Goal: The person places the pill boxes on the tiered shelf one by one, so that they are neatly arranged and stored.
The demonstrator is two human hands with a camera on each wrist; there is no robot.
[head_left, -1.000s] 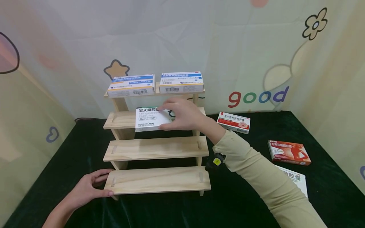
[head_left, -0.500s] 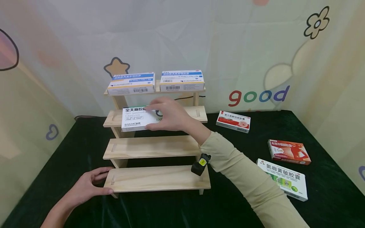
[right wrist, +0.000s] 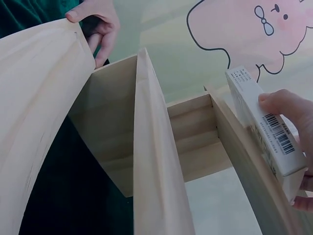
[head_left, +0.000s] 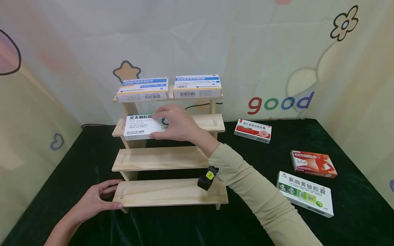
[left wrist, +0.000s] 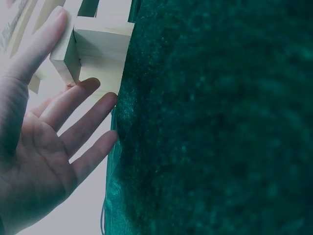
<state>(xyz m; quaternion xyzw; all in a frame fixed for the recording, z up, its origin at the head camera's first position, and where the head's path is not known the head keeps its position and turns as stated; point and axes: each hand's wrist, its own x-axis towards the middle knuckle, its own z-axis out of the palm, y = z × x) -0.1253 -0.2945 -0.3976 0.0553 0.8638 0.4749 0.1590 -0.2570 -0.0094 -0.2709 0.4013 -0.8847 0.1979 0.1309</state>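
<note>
over the last 1 s the white capsule box (head_left: 136,128) has slid left along the 2nd shelf from the top (head_left: 206,120) of the wooden stand (head_left: 160,160), the right hand (head_left: 178,124) going with it; the shift over the last 0.5 s is smaller. it now sits near that shelf's left end, roughly in line with the left blue-striped box (head_left: 143,90) above. for the work in hand, i judge this to be fine positioning rather than carrying. the green-and-white box (head_left: 304,194) on the desk (head_left: 184,225), largely behind the sleeve (head_left: 246,181) 1 s ago, shows whole now.

of the hands, the right is partly closed, thumb and fingers spread across the box and pinching its right part. the left hand (head_left: 97,198) (unmoved, as far as i can see) pinches the left end of the lowest board (head_left: 172,193) between thumb and index finger, its other fingers fairly straight.

the right hand covers the right side of the capsule box, so some print is lost. its front edge seems to reach past the shelf's front; whether it rests flat or is slightly raised, i can't tell. the right wrist view crops that hand, and a small black device (head_left: 204,182) blocks part of the lowest board.
</note>
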